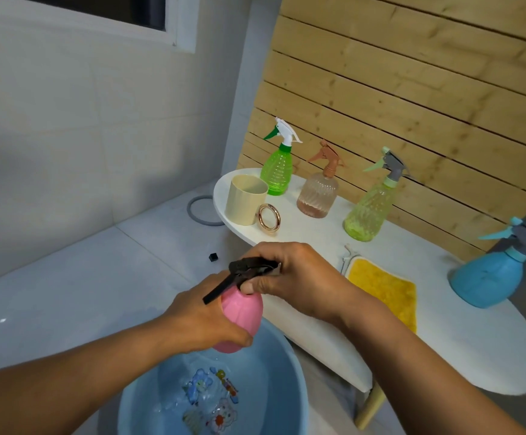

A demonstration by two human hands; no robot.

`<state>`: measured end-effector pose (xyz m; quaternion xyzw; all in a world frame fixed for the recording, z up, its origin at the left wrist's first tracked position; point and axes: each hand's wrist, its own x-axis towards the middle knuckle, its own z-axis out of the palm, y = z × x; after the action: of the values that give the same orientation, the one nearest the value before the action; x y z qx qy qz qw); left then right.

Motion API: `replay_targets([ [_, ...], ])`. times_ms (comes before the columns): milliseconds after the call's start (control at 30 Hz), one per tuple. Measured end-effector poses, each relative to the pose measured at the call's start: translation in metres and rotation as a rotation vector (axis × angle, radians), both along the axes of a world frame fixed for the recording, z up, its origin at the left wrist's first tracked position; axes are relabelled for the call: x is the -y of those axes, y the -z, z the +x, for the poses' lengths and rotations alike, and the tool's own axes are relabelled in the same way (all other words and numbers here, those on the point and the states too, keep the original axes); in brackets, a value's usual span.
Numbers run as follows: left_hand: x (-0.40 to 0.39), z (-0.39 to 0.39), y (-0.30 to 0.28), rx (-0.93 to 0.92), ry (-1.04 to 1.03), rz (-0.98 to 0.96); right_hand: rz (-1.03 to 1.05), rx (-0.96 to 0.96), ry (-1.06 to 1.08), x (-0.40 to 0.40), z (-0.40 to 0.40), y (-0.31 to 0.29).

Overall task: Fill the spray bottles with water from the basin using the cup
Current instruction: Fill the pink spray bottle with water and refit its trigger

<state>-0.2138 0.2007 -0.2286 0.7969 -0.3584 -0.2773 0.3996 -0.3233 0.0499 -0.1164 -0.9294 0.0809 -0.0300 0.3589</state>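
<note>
Holding pink bottle (241,321) upright over basin (290,365), frame centre — left hand (203,315) wraps body; right hand (293,274) directly above, fingers clamped on black sprayer head (249,268).

1. A white oval table (443,340) stands on a pale tiled floor (67,293).
2. Behind the table runs a wooden slat wall (412,89).
3. Left of the table is a white tiled wall (67,120) with a window (98,14) high up.
</note>
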Motion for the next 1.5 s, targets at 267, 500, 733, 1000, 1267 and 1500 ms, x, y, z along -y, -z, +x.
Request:
replay_targets([
  [267,0.018,0.007,-0.046,-0.014,0.069,-0.073,0.01,0.14,-0.008,0.02,0.004,-0.031],
  [500,0.062,0.011,-0.079,0.002,0.117,-0.155,0.213,0.307,0.137,0.056,0.004,-0.041],
  [733,0.124,0.008,-0.099,0.01,0.146,-0.238,0.49,0.486,0.311,0.102,-0.001,-0.04],
  [1000,0.167,0.009,-0.09,-0.045,0.174,-0.242,0.42,0.499,0.474,0.133,0.0,-0.026],
  [1267,0.178,0.011,-0.076,-0.149,0.171,-0.213,0.262,0.483,0.547,0.143,0.003,-0.011],
  [1500,0.17,0.004,-0.07,-0.315,0.087,-0.347,0.236,0.534,0.564,0.133,0.0,-0.008],
])
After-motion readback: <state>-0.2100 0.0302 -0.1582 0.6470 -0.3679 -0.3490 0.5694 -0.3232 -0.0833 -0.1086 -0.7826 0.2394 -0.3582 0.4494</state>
